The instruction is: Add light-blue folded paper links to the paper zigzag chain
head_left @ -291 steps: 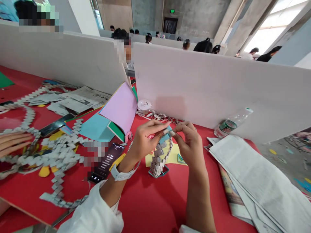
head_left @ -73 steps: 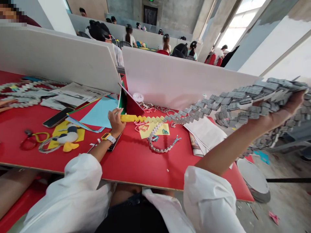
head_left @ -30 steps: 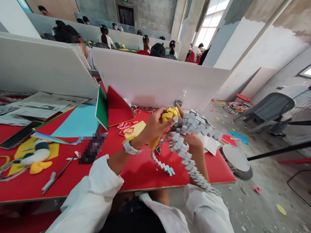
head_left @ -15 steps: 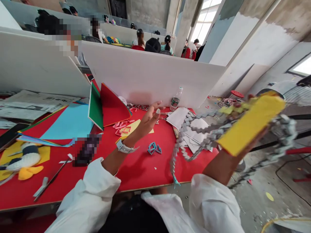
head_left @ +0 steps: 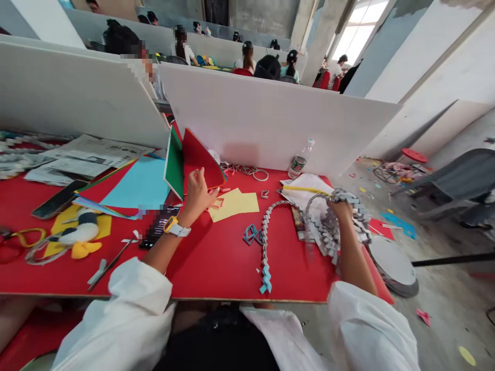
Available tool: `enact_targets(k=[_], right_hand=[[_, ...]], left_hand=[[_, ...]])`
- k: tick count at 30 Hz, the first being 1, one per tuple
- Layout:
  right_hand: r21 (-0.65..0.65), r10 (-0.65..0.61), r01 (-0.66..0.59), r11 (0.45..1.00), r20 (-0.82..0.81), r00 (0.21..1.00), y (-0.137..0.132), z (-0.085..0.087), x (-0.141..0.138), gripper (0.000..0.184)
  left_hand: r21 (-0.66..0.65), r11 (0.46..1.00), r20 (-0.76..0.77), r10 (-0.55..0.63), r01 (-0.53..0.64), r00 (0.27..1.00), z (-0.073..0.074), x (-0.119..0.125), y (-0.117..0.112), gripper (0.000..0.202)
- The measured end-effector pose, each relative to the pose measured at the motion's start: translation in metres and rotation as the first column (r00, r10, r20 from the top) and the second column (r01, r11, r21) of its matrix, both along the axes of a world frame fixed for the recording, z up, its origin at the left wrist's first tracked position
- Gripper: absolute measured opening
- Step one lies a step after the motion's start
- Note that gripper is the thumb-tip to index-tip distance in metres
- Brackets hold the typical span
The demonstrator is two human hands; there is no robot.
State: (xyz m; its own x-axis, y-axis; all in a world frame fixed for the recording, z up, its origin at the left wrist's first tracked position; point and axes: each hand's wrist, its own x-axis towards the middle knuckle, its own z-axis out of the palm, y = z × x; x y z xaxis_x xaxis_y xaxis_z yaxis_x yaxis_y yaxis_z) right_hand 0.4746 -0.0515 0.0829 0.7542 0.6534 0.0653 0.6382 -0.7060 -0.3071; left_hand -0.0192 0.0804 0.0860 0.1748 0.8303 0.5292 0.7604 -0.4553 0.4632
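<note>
On the red table top (head_left: 216, 268), right side: right hand (head_left: 340, 208) clenched in a bundle of grey folded-newspaper link chain (head_left: 336, 226), loops draped over the wrist. One strand runs left across the table and down to a short light-blue tip (head_left: 265, 281) near the front edge. Left hand (head_left: 199, 193) open, fingers spread, resting just beside a red card sheet (head_left: 201, 159) propped upright; grasps nothing. Yellow paper sheet (head_left: 234, 203) lies flat between the hands. Small blue paper links (head_left: 251, 234) sit beside the strand.
</note>
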Motion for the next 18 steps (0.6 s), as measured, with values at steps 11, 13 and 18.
enact_targets(k=[11, 13, 18], right_hand=[[-0.194, 0.137, -0.123, 0.973, 0.060, 0.989, -0.001, -0.027, -0.023, 0.078], [-0.207, 0.166, -0.151, 0.967, 0.058, 0.984, -0.015, -0.025, -0.025, 0.080], [-0.152, 0.220, -0.206, 0.967, 0.082, 0.972, -0.036, -0.014, -0.049, 0.078]], left_hand=[[-0.072, 0.981, -0.045, 0.177, -0.180, 0.983, -0.057, 0.064, 0.038, 0.074], [-0.084, 0.980, -0.004, 0.182, -0.182, 0.983, -0.057, 0.056, 0.049, 0.057], [-0.082, 0.978, 0.056, 0.196, -0.191, 0.979, -0.050, 0.009, 0.067, 0.057]])
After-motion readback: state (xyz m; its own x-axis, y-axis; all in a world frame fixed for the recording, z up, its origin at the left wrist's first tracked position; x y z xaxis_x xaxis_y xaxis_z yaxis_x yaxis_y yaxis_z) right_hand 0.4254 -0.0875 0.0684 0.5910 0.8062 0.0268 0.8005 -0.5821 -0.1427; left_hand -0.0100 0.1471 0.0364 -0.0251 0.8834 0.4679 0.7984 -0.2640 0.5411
